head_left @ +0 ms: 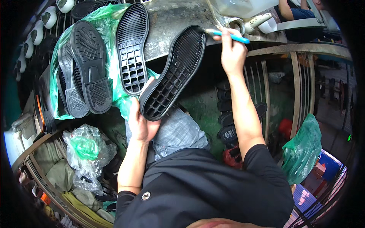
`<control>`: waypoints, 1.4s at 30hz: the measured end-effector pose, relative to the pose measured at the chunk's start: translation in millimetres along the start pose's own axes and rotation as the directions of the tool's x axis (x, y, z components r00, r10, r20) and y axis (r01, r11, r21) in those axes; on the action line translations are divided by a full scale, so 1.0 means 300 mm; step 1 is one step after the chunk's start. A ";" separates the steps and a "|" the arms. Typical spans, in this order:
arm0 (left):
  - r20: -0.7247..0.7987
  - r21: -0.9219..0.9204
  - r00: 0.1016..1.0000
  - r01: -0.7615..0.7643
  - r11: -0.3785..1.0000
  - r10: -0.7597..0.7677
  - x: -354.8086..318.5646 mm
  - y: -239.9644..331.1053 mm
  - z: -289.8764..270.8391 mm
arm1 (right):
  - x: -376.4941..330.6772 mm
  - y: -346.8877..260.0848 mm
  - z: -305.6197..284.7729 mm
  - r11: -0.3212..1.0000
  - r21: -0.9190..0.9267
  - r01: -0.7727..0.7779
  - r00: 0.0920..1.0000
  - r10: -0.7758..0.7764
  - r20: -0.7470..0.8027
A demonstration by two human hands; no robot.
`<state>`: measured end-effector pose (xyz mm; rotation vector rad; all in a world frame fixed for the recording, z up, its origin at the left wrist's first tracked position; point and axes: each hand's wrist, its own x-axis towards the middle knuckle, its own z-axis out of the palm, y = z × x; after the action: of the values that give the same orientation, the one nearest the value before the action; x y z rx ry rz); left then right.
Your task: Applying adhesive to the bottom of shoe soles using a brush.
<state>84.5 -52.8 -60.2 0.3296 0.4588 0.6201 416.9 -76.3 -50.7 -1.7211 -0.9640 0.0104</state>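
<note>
A black rubber shoe sole point(175, 70) is in my left hand point(143, 121), which grips it by the heel end with the ribbed, gridded inner side facing up. My right hand point(232, 47) holds a brush point(237, 38) with a blue handle. The brush's tip touches or nearly touches the toe rim of that sole. Just left of it, a second sole point(132, 49) lies inner side up on the bench. Farther left, several more soles point(90, 66) are stacked on a green plastic bag point(114, 81), the top one tread side up.
A worn metal bench point(173, 19) runs across the far side. On it stand a metal can point(237, 24) and a translucent container point(243, 7). White shoes point(48, 17) line a rack at far left. Plastic bags point(89, 152) hang at lower left, a green one point(303, 152) at right by metal rails point(294, 87).
</note>
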 end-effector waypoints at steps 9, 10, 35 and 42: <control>-0.063 -0.108 0.996 0.060 0.992 -0.067 -0.014 -0.001 0.030 | -0.083 -0.058 0.120 0.994 0.107 0.038 0.999 -0.038 -0.004; -0.048 -0.168 0.996 0.064 0.984 -0.073 -0.020 0.003 0.031 | -0.118 -0.095 0.148 0.991 0.128 0.026 0.998 -0.032 0.051; 0.045 0.245 0.922 -0.383 0.891 0.384 0.087 0.187 0.142 | -0.154 -0.357 0.130 0.895 0.383 0.229 0.944 -0.300 0.136; 0.014 0.267 0.772 -0.616 0.741 0.636 0.283 0.679 0.133 | -0.027 -0.136 0.445 0.930 0.092 0.355 0.932 -0.360 0.046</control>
<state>68.2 149.8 34.2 0.7298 0.5047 1.2476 326.4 28.0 -73.5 -1.4559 -1.2951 -0.1340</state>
